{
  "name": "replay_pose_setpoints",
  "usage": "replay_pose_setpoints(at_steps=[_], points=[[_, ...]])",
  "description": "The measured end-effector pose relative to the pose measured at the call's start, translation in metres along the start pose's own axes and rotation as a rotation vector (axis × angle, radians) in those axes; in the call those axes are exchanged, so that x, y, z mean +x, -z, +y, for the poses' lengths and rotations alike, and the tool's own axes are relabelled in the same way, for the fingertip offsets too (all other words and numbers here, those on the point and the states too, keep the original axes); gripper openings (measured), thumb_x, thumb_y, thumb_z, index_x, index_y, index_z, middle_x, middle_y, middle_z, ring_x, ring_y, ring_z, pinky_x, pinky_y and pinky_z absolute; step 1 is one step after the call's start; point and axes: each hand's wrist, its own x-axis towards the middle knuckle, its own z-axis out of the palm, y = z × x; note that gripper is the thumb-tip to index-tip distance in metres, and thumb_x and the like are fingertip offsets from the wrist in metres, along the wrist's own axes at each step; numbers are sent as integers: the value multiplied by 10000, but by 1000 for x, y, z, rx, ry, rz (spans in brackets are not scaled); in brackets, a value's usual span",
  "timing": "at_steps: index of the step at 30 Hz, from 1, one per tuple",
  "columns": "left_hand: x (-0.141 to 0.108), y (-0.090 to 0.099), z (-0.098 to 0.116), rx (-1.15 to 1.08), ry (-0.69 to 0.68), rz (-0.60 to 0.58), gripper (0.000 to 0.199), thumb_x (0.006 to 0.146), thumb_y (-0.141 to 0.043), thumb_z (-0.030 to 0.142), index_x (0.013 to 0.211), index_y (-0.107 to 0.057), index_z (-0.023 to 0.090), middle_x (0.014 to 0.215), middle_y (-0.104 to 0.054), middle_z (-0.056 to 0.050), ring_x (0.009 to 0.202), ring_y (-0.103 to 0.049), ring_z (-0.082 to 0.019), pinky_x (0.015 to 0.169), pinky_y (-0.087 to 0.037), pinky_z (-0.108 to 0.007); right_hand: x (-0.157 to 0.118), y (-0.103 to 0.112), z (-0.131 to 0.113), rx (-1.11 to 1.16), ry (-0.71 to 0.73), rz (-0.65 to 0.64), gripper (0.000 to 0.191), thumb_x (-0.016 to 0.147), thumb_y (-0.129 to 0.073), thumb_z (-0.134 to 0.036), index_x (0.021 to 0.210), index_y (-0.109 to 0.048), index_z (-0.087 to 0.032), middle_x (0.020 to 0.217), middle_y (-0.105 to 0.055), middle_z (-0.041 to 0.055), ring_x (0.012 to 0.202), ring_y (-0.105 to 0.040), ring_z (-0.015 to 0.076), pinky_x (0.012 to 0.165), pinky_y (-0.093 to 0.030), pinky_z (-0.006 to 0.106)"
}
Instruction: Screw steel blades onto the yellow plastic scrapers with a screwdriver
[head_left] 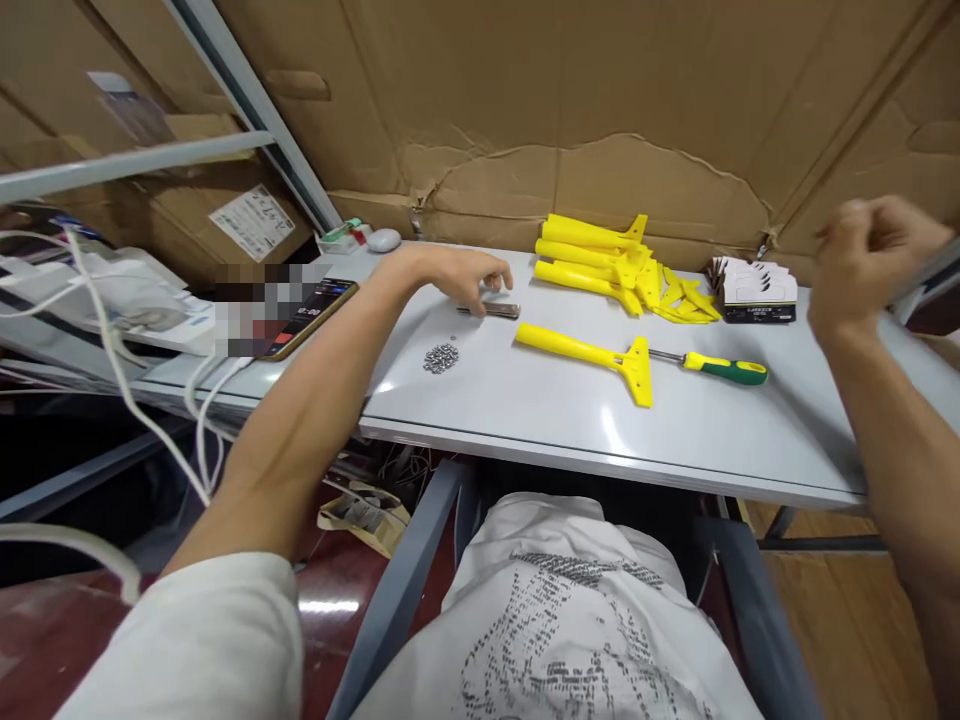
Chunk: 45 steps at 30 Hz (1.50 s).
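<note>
My left hand (474,277) is over a small stack of flat metal strips, perhaps blades (501,310), with its fingers bent and apart; a fingertip touches or nearly touches the stack. In the air at the right, my right hand (870,255) is curled closed, and its inside is hidden. A pile of small metal screws (441,358) lies in front of my left hand. On the table, a yellow scraper handle (577,348) has its wide head to the right. Beside that head lies a screwdriver (724,369) with a green and yellow grip.
Several yellow scraper handles (589,252) and flat yellow pieces (686,298) lie at the back of the white table (480,410). Small cards stand in a black box (759,295). A phone (311,318) and white cables (112,350) are at the left; cardboard (525,100) lines the back.
</note>
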Motion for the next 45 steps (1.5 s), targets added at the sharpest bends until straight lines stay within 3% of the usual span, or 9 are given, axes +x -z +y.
replay_pose_setpoints(at_steps=[3,6,15,21,27,30,35,39,45], points=[[12,-18,-25,-38,-21,55,829,688,-769,496,1449,-721,170,1381,-770,-126,1221,-707,-323,1080,-551,-390,-18,1,5,-52,29,-132,287,956,-673,-138,682,-640,-219,589,-454,-50,576,-383,120,628,-316,353],[19,-27,-37,-156,-43,147,654,669,-771,520,1237,-794,198,1160,-813,-78,1039,-721,-275,990,-568,-372,-29,12,-5,-63,115,-350,291,975,-674,-282,693,-615,-241,574,-385,-55,600,-338,133,677,-301,383],[17,-31,-38,-227,-33,263,581,711,-773,481,1207,-854,190,1169,-855,-91,1006,-749,-259,944,-600,-360,-35,19,-28,-9,248,-1168,554,952,-694,-691,1166,-858,-207,868,-783,73,776,-685,245,760,-490,399],[17,-29,-38,-232,-47,239,565,732,-764,501,1204,-875,211,1143,-861,-75,1025,-739,-257,949,-585,-344,-37,15,-24,42,219,-1396,553,896,-803,-686,1239,-822,-252,1015,-817,55,853,-723,254,821,-561,411],[1,-28,-4,-267,-169,590,568,880,-776,591,1298,-850,213,1429,-786,-133,1232,-703,-295,1096,-564,-415,-33,13,-14,-150,265,-1359,380,898,-692,-544,1124,-818,-265,898,-769,54,825,-706,271,818,-520,423],[-6,-30,31,-302,-340,687,438,975,-756,599,1188,-875,236,1276,-828,-100,1225,-698,-278,1107,-550,-412,-32,13,-14,-174,254,-1347,379,870,-678,-526,1103,-812,-259,901,-772,60,834,-711,278,816,-516,419],[-3,-43,79,-222,-603,448,415,1033,-728,623,1128,-894,255,1216,-858,-86,1216,-693,-279,1140,-528,-439,-34,13,-17,-204,240,-1320,360,844,-674,-494,1080,-818,-265,939,-801,58,842,-723,279,812,-511,407],[-3,-50,92,-189,-633,429,379,1068,-689,573,1109,-881,249,1182,-868,-86,1174,-733,-268,1085,-550,-397,-31,18,-19,-227,229,-1269,304,875,-654,-437,1075,-790,-252,940,-804,63,841,-712,271,791,-494,392],[-6,-51,96,-234,-591,386,342,1068,-702,525,1173,-824,224,1151,-881,-72,999,-808,-223,930,-569,-333,-22,25,-8,-126,40,-912,244,996,-616,-326,1160,-766,-226,1055,-836,97,900,-699,246,838,-504,373]])
